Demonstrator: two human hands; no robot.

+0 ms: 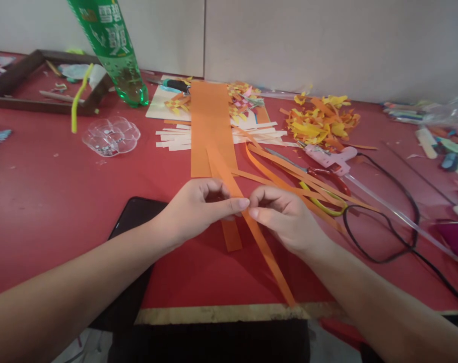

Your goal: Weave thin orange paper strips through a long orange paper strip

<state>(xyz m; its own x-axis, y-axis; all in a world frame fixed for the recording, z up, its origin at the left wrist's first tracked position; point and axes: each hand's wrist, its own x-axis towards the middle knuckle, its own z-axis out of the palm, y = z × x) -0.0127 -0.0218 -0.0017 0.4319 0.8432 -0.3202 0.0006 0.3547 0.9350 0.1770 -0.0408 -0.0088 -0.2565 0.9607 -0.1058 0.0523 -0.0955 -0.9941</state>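
An orange paper strip [268, 258] runs diagonally between my hands, its lower end hanging near the table's front edge. My left hand [204, 204] pinches it between thumb and fingers. From the right, my right hand [279, 212] meets it at the same spot, its thumb and fingertips closed on the strip's edge. Beneath them, a second orange strip [232, 236] lies partly hidden by my left hand. Just beyond is a wide orange paper sheet [210, 118], lying over several white paper strips [176, 138].
A black phone [136, 214] lies under my left forearm. To the right are scissors [329, 179], a pink glue gun [332, 157] with a looping cord, and yellow-orange paper scraps [321, 123]. A green bottle [117, 55], clear dish [113, 135] and dark frame [36, 103] stand left.
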